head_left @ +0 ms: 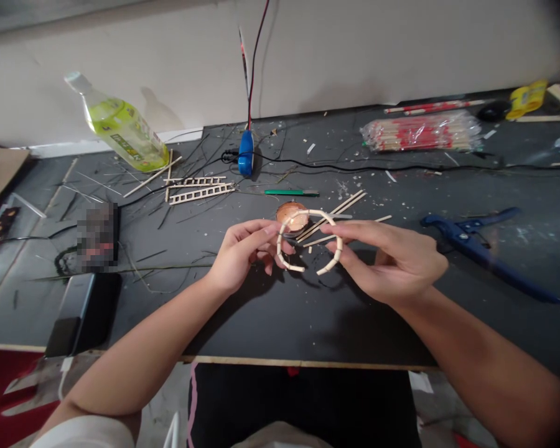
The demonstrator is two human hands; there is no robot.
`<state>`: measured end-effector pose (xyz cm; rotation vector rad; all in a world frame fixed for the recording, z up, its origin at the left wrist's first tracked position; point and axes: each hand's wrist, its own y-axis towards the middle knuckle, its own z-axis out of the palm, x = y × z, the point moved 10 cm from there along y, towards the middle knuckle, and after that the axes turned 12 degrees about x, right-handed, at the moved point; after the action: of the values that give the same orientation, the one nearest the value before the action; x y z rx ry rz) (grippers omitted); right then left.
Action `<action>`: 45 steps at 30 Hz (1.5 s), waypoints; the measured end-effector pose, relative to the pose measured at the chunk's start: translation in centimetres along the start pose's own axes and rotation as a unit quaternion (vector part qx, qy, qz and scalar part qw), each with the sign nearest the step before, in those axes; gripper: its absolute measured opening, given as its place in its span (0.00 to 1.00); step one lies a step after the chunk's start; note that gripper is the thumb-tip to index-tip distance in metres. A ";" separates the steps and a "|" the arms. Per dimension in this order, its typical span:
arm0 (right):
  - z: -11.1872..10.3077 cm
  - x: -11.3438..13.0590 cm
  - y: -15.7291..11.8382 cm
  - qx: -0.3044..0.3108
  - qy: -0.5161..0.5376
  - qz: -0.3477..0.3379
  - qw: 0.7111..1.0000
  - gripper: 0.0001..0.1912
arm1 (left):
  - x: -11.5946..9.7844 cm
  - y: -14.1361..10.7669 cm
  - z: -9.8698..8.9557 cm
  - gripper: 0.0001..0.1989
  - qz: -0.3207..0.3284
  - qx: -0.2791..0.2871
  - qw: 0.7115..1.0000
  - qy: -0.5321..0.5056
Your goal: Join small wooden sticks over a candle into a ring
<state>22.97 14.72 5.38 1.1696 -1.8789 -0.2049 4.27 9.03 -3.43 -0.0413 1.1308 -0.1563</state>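
A ring of pale wooden segments (313, 213), with a gap on its near side, is held up over the table between my two hands. My left hand (242, 252) pinches its left side between thumb and finger. On the right side, the thumb and forefinger of my right hand (392, 258) grip the same ring. Just behind it sits a small round brown dish (287, 211), partly covered by the ring and my fingers. Several thin wooden sticks (350, 205) lie beside the dish, and a green-handled tool (289, 192) rests beyond it.
Two small wooden ladders (200, 193) lie left of centre, near a green drink bottle (126, 134). A blue glue gun or cutter-like tool (485, 249) is at right. Behind are packaged sticks (422, 132) and a blue device (246, 154) with cables. A power bank (93, 317) sits left.
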 end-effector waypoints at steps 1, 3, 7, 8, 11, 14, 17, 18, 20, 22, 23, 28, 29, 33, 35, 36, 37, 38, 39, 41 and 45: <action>0.1 0.1 0.1 0.002 0.000 -0.006 1.000 0.31 | -0.1 0.0 0.1 0.14 0.002 0.005 1.000 0.007; 0.3 0.5 0.2 0.005 0.011 -0.028 1.000 0.31 | -0.3 0.0 0.2 0.13 0.009 0.002 1.000 0.025; 1.0 0.1 0.6 0.035 0.132 -0.006 0.991 0.23 | -1.0 -0.3 0.0 0.12 0.030 -0.034 0.997 0.066; 1.3 -0.6 0.6 0.044 0.178 0.026 0.983 0.21 | -1.2 -0.4 0.0 0.13 0.035 -0.038 0.996 0.079; 2.7 -2.5 0.3 0.073 0.280 0.139 0.947 0.15 | -1.6 -0.6 0.3 0.13 0.048 -0.040 0.991 0.119; 3.7 -3.8 0.0 0.084 0.320 0.215 0.919 0.12 | -1.6 -0.7 0.5 0.13 0.050 -0.037 0.988 0.138; 4.1 -4.4 0.0 0.088 0.338 0.243 0.905 0.10 | -1.5 -0.8 0.9 0.12 0.049 -0.020 0.988 0.145; 4.3 -4.4 0.1 0.093 0.339 0.246 0.903 0.09 | -1.5 -0.8 1.1 0.11 0.048 -0.013 0.988 0.148; 4.5 -4.4 0.1 0.102 0.340 0.250 0.901 0.07 | -1.5 -0.8 1.2 0.11 0.046 -0.006 0.987 0.156; 4.5 -4.4 0.0 0.101 0.345 0.254 0.898 0.07 | -1.5 -0.8 1.2 0.12 0.046 -0.009 0.986 0.161; 4.6 -4.4 0.0 0.101 0.347 0.256 0.896 0.07 | -1.5 -0.8 1.2 0.12 0.047 -0.010 0.985 0.163; 4.6 -4.7 -0.1 0.105 0.344 0.266 0.894 0.07 | -1.5 -0.7 1.4 0.11 0.056 -0.001 0.985 0.164; 4.5 -4.7 -0.1 0.105 0.342 0.266 0.895 0.07 | -1.5 -0.7 1.3 0.11 0.055 0.000 0.985 0.164; 4.1 -4.6 0.0 0.093 0.327 0.254 0.905 0.06 | -1.1 -0.8 1.3 0.11 0.045 0.017 0.987 0.156; 3.7 -4.4 0.1 0.077 0.314 0.242 0.915 0.05 | -0.9 -0.7 1.2 0.12 0.036 0.020 0.988 0.149; 3.5 -4.3 0.2 0.069 0.307 0.237 0.919 0.05 | -0.8 -0.7 1.1 0.12 0.030 0.019 0.989 0.146; 3.2 -4.2 0.2 0.061 0.300 0.231 0.923 0.04 | -0.7 -0.7 1.1 0.12 0.025 0.018 0.989 0.143; 3.1 -4.0 0.2 0.055 0.294 0.227 0.927 0.04 | -0.6 -0.7 1.1 0.12 0.020 0.018 0.990 0.141; 3.0 -3.9 0.2 0.051 0.289 0.224 0.929 0.04 | -0.5 -0.7 1.1 0.12 0.016 0.018 0.990 0.139; 2.8 -3.8 0.2 0.046 0.280 0.219 0.934 0.04 | -0.5 -0.6 1.2 0.12 0.012 0.018 0.990 0.140; 2.8 -3.7 0.2 0.045 0.267 0.218 0.938 0.04 | -0.7 -0.5 1.2 0.13 0.016 0.011 0.988 0.154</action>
<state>21.40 16.95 1.60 0.7365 -1.6099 0.4124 4.99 8.54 -2.28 0.0210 1.4370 -0.1504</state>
